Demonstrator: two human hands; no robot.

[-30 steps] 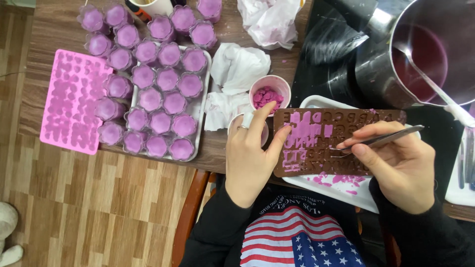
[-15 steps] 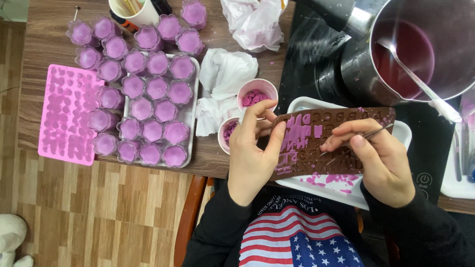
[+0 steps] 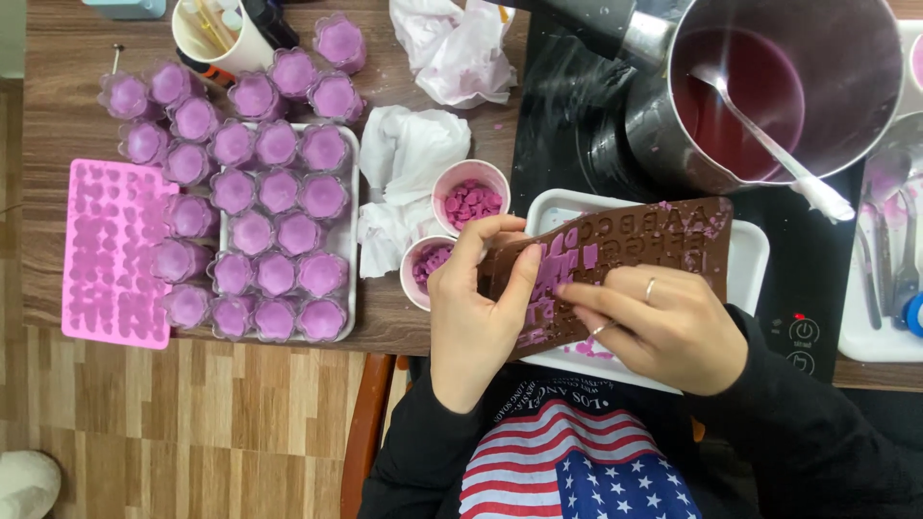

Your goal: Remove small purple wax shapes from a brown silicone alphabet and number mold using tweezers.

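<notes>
Wooden worktop (image 3: 58, 115) across upper frame, left hand (image 3: 476, 317) clamped on brown letter mould (image 3: 625, 255) mid-frame, right hand (image 3: 663, 327) fingers together pressing its lower edge, white tray (image 3: 750, 259) underneath, purple cups (image 3: 260, 192) left

Left hand (image 3: 478, 317) grips left end of letter mould (image 3: 625, 252); right hand (image 3: 663, 327) on its near edge, just right of left hand. Mould sits over tray (image 3: 750, 259). Two small cups (image 3: 468, 197) just behind-left of left hand, crumpled tissue (image 3: 409, 154) beyond. Tray of filled moulds (image 3: 274, 231) further left, flat mould (image 3: 111, 255) leftmost. Pot with spoon (image 3: 769, 91) behind right hand.
</notes>
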